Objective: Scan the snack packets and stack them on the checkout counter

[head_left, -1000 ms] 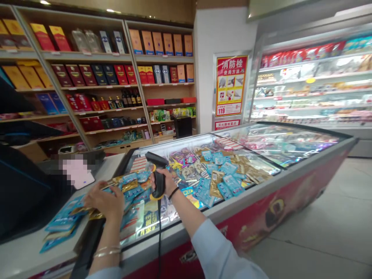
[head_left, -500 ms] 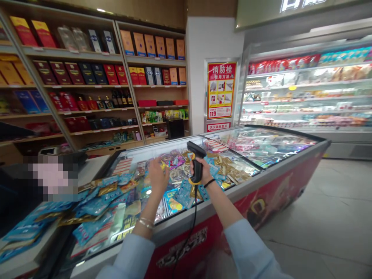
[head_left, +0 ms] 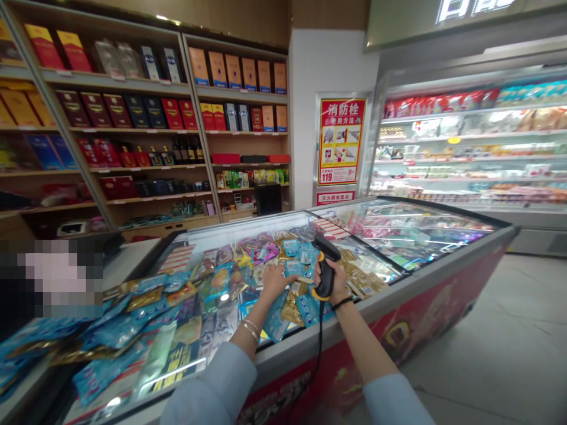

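R hand (head_left: 339, 284): fist wrapped round grip of scanner (head_left: 326, 273), over freezer (head_left: 447, 258) lid, near its front rim.
Scanner: black w/ yellow ring at base, upright, head tipped fwd toward lid centre.
Cable (head_left: 319, 348): black, drops from scanner base over freezer front rim, down the red front panel.
L hand (head_left: 273, 278): palm down on lid, just left of scanner; fingers laid fwd on blue pkts (head_left: 293, 267). Can't tell if it pinches one.
Gold pkt (head_left: 292, 306): flat on lid, betw. the two forearms, close to front rim.
Wrists: thin bangles (head_left: 251, 328) on L; black band (head_left: 342, 303) on R. Both sleeves pale blue.
Pkt pile (head_left: 110, 330): blue and gold, overlapping, at freezer's left end, spilling onto counter (head_left: 128, 262).
Lid: glass, sloped; frozen goods visible beneath, glare on right half.
Shelves (head_left: 133, 88): behind freezer, left side; boxed goods in rows, bottles mid-level.
Red sign (head_left: 341, 140): on wall behind freezer's far end.
Open chiller (head_left: 478, 147): beyond freezer's right end, lit, stocked.
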Available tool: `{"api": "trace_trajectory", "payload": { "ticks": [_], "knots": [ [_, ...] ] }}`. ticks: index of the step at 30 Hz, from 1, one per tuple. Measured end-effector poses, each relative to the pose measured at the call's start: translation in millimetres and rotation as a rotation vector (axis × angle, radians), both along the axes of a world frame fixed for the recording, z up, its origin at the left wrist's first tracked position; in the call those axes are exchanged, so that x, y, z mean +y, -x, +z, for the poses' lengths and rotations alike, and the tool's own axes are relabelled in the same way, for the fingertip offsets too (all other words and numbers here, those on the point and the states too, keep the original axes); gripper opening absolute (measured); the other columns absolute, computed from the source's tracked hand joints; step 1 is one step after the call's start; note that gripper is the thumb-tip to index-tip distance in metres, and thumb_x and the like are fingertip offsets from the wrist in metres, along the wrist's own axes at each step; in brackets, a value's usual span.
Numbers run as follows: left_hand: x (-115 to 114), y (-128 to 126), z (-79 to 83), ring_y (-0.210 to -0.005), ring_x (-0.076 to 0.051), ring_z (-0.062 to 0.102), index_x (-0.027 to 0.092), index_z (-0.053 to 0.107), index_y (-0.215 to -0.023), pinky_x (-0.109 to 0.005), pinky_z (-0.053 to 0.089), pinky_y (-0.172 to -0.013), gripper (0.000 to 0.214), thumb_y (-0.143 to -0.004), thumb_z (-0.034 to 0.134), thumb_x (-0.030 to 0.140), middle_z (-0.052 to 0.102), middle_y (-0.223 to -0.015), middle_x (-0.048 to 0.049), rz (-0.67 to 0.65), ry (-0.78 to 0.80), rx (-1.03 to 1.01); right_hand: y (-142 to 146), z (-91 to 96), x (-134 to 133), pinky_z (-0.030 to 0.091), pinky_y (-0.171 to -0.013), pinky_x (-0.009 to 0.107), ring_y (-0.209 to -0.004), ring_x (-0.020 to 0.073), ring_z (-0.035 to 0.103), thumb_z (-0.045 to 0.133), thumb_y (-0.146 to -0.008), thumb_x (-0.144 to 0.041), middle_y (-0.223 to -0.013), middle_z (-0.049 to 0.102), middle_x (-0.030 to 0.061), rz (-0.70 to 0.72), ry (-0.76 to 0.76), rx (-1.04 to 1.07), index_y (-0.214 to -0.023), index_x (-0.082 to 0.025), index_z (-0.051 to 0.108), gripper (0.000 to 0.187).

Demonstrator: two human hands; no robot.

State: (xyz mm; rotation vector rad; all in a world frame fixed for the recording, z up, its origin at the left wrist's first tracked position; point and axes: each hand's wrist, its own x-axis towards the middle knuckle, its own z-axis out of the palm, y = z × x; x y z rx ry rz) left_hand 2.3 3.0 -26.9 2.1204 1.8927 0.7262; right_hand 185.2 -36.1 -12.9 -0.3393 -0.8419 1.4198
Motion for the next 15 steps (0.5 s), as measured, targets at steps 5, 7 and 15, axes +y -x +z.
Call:
{"api": "trace_trajectory", "payload": {
  "ticks": [5, 7, 15],
  "knots": [
    [1.0, -3.7, 0.9, -0.117, -0.036, 0.051, 0.019, 0.065, -0.098, -0.047, 0.038, -0.099, 0.048, -0.061, 0.078, 0.047, 0.064, -0.114, -0.0147, -0.014, -0.103, -0.249, 2.0, 2.7, -3.4, 0.039, -0.032, 0.022, -0.035, 0.0113, 0.047, 0.061, -0.07, -0.039, -0.054, 0.055, -0.0033, 0.007, 0.039, -0.038, -0.084, -0.018, 0.058, 0.025],
    [1.5, -4.9, 0.2, -0.112, -0.033, 0.056, 0.019, 0.064, -0.097, -0.046, 0.04, -0.097, 0.045, -0.061, 0.079, 0.041, 0.067, -0.108, -0.0132, -0.057, -0.151, -0.358, 2.0, 3.7, -4.0, 0.039, -0.032, 0.023, -0.036, 0.0114, 0.047, 0.061, -0.07, -0.039, -0.054, 0.055, -0.0032, 0.001, 0.052, -0.043, -0.083, -0.018, 0.058, 0.025],
    [5.3, 0.0, -2.8, -0.079, -0.023, 0.069, 0.019, 0.066, -0.09, -0.036, 0.053, -0.079, 0.029, -0.067, 0.076, 0.034, 0.071, -0.078, -0.0052, -0.181, -0.149, -0.744, 0.1, 6.7, -4.8, 0.037, -0.033, 0.022, -0.035, 0.0106, 0.046, 0.063, -0.068, -0.042, -0.054, 0.054, -0.0041, -0.019, 0.054, -0.061, -0.085, -0.019, 0.057, 0.029]
  ]
}}
